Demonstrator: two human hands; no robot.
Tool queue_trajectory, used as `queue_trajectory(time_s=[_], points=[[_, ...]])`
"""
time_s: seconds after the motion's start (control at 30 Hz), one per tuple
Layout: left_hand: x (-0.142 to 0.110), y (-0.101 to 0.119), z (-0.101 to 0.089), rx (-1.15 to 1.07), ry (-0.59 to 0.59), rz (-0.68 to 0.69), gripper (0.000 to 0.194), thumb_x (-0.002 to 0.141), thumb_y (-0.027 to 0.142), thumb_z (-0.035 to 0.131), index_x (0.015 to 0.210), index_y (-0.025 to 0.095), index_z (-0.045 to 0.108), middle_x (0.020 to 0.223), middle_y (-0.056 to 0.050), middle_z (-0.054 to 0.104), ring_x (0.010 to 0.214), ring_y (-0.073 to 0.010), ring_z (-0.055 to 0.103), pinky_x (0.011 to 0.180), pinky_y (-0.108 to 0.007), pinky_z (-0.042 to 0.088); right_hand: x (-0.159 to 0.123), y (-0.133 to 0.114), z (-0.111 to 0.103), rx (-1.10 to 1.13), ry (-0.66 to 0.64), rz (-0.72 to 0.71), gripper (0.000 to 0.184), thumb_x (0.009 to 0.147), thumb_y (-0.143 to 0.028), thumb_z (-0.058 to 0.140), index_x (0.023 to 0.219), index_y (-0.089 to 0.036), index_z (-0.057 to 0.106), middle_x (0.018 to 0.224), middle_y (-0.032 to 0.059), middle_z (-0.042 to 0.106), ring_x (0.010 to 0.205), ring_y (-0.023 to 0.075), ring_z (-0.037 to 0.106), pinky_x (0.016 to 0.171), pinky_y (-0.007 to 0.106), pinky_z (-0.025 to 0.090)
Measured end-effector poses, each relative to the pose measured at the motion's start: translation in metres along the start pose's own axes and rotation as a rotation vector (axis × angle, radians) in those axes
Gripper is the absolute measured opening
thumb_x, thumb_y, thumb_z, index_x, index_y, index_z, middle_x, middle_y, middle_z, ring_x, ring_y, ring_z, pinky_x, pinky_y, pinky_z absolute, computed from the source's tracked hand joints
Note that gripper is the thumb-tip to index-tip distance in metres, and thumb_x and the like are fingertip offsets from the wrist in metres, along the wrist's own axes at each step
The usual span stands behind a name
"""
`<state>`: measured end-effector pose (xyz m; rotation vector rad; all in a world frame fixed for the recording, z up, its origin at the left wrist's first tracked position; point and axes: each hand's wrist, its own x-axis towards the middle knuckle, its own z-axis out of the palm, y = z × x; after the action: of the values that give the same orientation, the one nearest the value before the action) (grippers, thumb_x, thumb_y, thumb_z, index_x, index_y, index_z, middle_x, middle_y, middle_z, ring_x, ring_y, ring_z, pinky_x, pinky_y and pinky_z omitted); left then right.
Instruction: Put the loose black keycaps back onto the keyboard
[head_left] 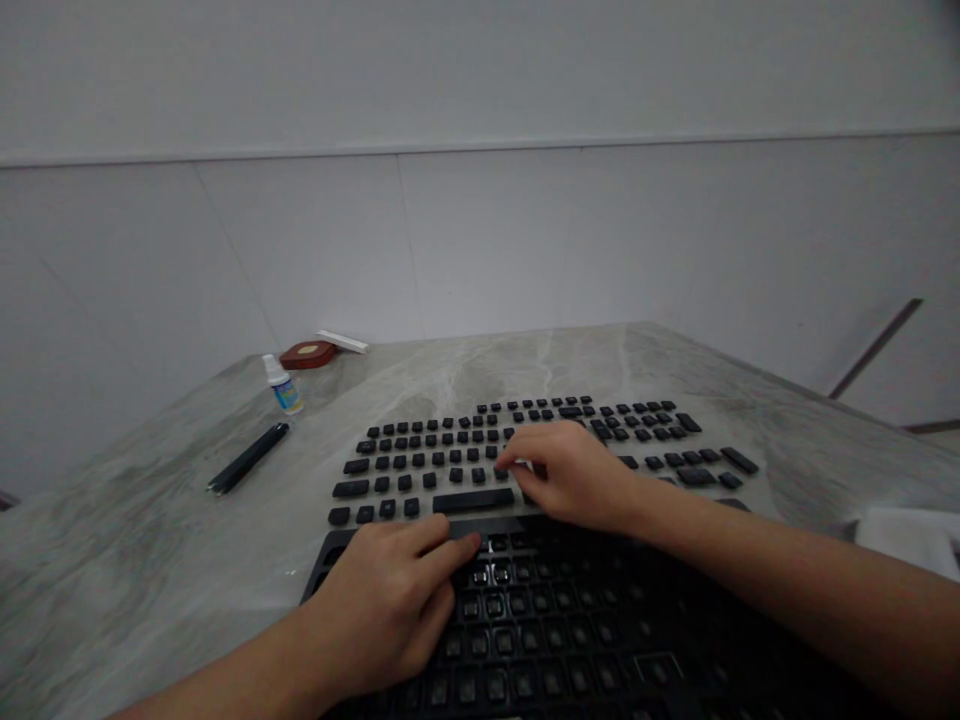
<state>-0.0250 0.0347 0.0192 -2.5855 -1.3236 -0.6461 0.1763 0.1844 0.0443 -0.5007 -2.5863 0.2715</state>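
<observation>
A black keyboard base (551, 605) with bare key sockets lies nearest me. My left hand (405, 595) rests over its left part, index finger stretched onto its far edge and the other fingers loosely bent; nothing shows in it. Beyond the base, loose black keycaps (455, 475) lie in rows on the table, and a long space bar keycap (474, 500) sits close to the base. My right hand (566, 470) reaches into these rows, thumb and index fingertip closed at a small keycap (501, 473). The palm and forearm hide some keycaps and the base's right side.
On the marbled table (187, 560), a black stick-like item (249, 458) and a small spray bottle (283, 385) are at left. Behind them are a reddish-brown box (307, 354) and a white strip (343, 342). White cloth or paper (907, 535) lies at right. A wall (487, 240) rises behind.
</observation>
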Motion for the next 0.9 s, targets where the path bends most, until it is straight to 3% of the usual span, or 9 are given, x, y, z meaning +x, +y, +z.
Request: queue_trajectory(time_s=[0.1,0.3,0.4,0.63,0.9], points=[[0.000,0.000,0.001,0.004,0.005,0.004,0.036,0.086,0.008,0.040,0.115,0.016,0.062,0.080,-0.005,0.063,0.061,-0.0211,0.063,0.047,-0.032,0.050,0.029,0.021,-0.012,-0.157,-0.106,0.144,0.023,0.086,-0.016,0.060,0.100,-0.021,0.077,0.095,0.0044,0.077,0.081,0.0173,0.069,0.081,0.030,0.051],[-0.001,0.000,0.001,-0.002,-0.011,-0.002,0.039,0.085,0.008,0.040,0.116,0.015,0.062,0.080,-0.006,0.063,0.060,-0.0215,0.064,0.047,-0.033,0.051,0.086,0.060,-0.012,-0.257,-0.230,0.200,0.022,0.088,-0.018,0.062,0.103,-0.019,0.078,0.104,0.0091,0.076,0.101,0.0260,0.068,0.090,0.037,0.050],[0.000,0.000,0.001,0.003,-0.001,-0.002,0.039,0.083,0.008,0.040,0.116,0.015,0.062,0.080,-0.006,0.064,0.060,-0.0222,0.064,0.046,-0.033,0.051,0.104,0.071,-0.006,-0.289,-0.327,0.218,0.019,0.090,-0.023,0.064,0.104,-0.016,0.075,0.104,0.0092,0.074,0.102,0.0245,0.067,0.092,0.040,0.051],[0.002,0.000,0.001,-0.008,0.006,0.004,0.040,0.081,0.007,0.040,0.113,0.015,0.062,0.079,-0.006,0.063,0.059,-0.0232,0.064,0.045,-0.035,0.051,0.121,0.075,0.008,-0.339,-0.507,0.208,0.025,0.095,-0.036,0.061,0.109,-0.015,0.066,0.111,0.0071,0.067,0.103,0.0217,0.064,0.092,0.043,0.053],[0.001,0.001,0.002,0.001,0.024,0.009,0.039,0.081,0.007,0.040,0.113,0.016,0.061,0.078,-0.006,0.063,0.058,-0.0240,0.064,0.044,-0.036,0.051,0.125,0.071,0.018,-0.399,-0.552,0.187,0.027,0.096,-0.035,0.059,0.113,-0.014,0.063,0.114,0.0079,0.064,0.102,0.0215,0.063,0.089,0.042,0.054]])
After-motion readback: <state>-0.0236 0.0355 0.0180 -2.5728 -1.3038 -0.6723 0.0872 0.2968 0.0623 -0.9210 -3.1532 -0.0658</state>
